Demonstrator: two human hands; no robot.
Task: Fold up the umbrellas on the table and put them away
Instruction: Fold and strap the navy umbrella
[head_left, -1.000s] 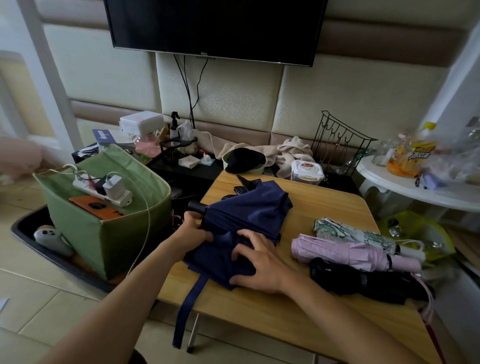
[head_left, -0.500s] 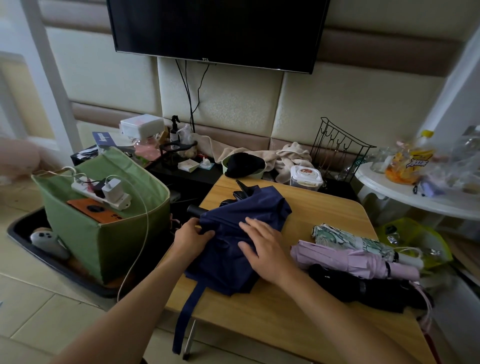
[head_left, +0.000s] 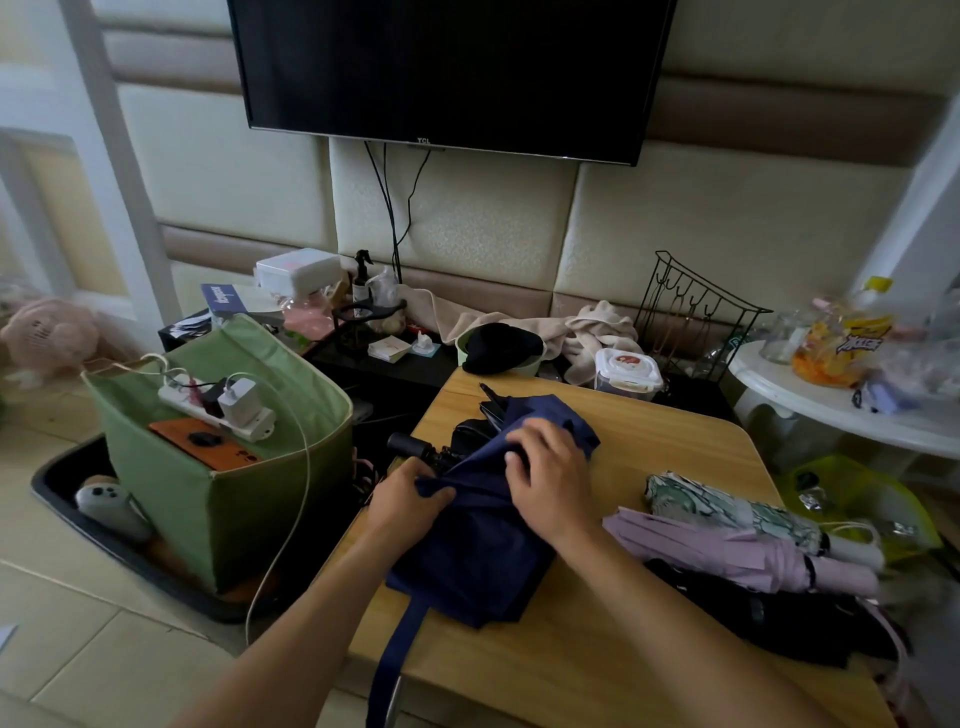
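A navy blue umbrella (head_left: 475, 551) lies collapsed on the wooden table (head_left: 571, 675), its black handle (head_left: 410, 446) pointing left off the edge and its strap hanging down over the front edge. My left hand (head_left: 402, 501) grips the navy cloth near the handle. Further up the canopy my right hand (head_left: 550, 478) lies over the cloth with its fingers bent on a fold. Three folded umbrellas lie at the right: a green patterned umbrella (head_left: 737, 512), a pink umbrella (head_left: 727, 553) and a black umbrella (head_left: 779, 618).
A green fabric bin (head_left: 228, 499) holding a power strip stands on the floor at the left in a black tray. Behind the table are a towel, a wipes tub (head_left: 628, 370) and a wire rack (head_left: 696, 317). A white round table (head_left: 831, 410) with bottles is at the right.
My right hand has slid up the navy canopy from its lower half toward the top. My left hand has stayed by the handle, gripping the cloth.
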